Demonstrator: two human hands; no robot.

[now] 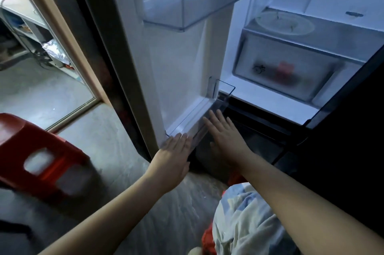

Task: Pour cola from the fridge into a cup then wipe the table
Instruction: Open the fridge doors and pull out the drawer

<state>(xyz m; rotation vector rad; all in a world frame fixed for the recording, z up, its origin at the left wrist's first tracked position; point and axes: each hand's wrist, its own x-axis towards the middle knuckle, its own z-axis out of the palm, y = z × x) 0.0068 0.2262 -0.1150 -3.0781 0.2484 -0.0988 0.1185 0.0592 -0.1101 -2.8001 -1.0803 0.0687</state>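
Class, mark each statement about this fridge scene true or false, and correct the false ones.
1. The fridge door stands open. True.
2. The left hand grips a cola bottle. False: its fingers are straight and it holds nothing.
3. The right hand reaches, fingers straight, toward the lowest door bin. True.
4. The red stool stands inside the fridge. False: it stands on the floor, left of the door.
5. A pale plate lies on a fridge shelf. True.
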